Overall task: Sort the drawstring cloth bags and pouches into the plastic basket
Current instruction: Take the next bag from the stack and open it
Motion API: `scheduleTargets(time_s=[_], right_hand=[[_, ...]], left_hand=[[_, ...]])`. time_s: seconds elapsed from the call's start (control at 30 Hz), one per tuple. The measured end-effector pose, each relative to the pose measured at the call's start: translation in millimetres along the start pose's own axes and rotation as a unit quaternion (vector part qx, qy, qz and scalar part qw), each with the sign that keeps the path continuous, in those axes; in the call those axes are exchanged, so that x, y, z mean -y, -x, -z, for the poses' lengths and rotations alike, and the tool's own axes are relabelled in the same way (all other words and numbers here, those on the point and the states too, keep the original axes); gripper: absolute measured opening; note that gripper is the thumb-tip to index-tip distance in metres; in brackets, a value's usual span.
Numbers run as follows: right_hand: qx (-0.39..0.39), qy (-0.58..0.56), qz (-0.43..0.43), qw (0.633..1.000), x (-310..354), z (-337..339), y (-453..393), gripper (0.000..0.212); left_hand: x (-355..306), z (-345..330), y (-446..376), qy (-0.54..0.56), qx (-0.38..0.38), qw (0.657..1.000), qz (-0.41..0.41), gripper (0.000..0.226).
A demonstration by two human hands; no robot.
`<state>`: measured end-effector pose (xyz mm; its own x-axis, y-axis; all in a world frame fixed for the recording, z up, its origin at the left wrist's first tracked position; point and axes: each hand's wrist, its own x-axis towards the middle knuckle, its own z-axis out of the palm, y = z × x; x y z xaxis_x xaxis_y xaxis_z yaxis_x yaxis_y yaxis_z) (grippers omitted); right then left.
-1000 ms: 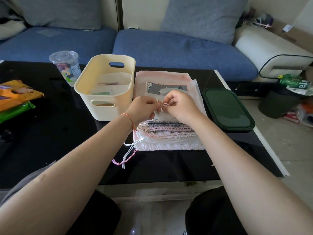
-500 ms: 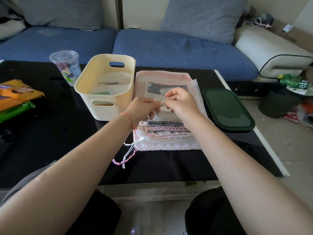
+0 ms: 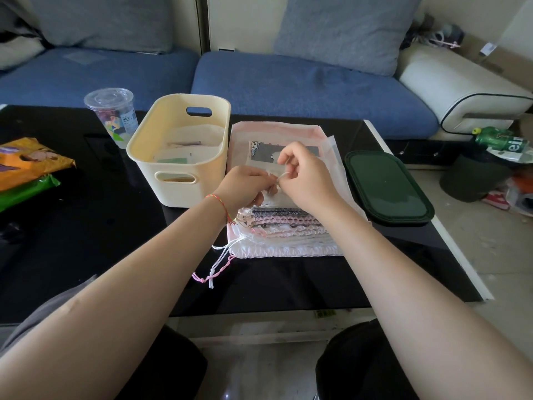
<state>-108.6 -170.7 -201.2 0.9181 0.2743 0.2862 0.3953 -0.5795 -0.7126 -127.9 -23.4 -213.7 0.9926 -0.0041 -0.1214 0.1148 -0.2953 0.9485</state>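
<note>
A stack of drawstring cloth pouches, pink, grey and white, lies on the black table, its cords trailing off the front left. My left hand and my right hand meet over the stack's far part, and both pinch a thin white drawstring of the top pouch between them. The cream plastic basket stands just left of the stack and holds a few flat pouches. Larger pale pink bags lie underneath, reaching toward the sofa.
A dark green lid lies right of the stack near the table's right edge. A clear plastic cup stands left of the basket. Orange and green packets lie at far left. A blue sofa runs behind the table.
My right hand has lifted slightly and moved away from me, drawing the white cord tighter between the two hands. The left hand stays almost in place.
</note>
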Motion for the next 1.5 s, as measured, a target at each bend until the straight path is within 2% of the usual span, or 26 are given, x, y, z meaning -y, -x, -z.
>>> scheduleTargets(time_s=[0.17,0.27,0.37,0.5,0.67,0.9,1.07,1.17,1.23,1.33,1.5], right_hand=[[-0.026,-0.154,-0.137,0.978,6,1,0,0.025],[0.019,-0.184,-0.188,0.964,6,3,1,0.021],[0.098,-0.09,-0.164,0.977,7,7,0,0.019],[0.124,-0.059,-0.103,0.985,4,8,-1,0.03],[0.092,0.012,-0.034,0.995,1,7,1,0.025],[0.047,0.073,0.018,0.996,1,3,2,0.011],[0.037,0.075,0.006,0.996,-2,0,0,0.012],[0.032,0.08,0.0,0.996,-2,0,0,0.012],[0.029,0.082,0.001,0.996,-2,0,1,0.013],[0.047,0.135,0.019,0.99,1,-1,-1,0.017],[0.105,0.287,0.075,0.949,7,-4,-2,0.024]], left_hand=[[2,0,1,0.043,-0.02,0.999,0.001,0.028],[2,-2,0,0.087,-0.036,0.996,0.004,0.014],[2,-3,0,0.036,-0.04,0.998,-0.014,0.011],[3,-4,-3,-0.016,-0.056,0.997,-0.055,0.013],[7,-3,-4,-0.045,-0.075,0.995,-0.056,0.019],[-1,0,4,0.009,-0.104,0.994,-0.031,0.013],[-5,1,1,-0.075,-0.096,0.993,0.004,0.007],[-6,-1,3,-0.126,-0.064,0.99,-0.026,0.009],[-3,-3,3,-0.166,-0.075,0.982,-0.05,0.013],[0,-4,2,-0.199,-0.101,0.972,-0.07,0.021],[-1,-6,1,-0.213,-0.105,0.968,-0.074,0.024]])
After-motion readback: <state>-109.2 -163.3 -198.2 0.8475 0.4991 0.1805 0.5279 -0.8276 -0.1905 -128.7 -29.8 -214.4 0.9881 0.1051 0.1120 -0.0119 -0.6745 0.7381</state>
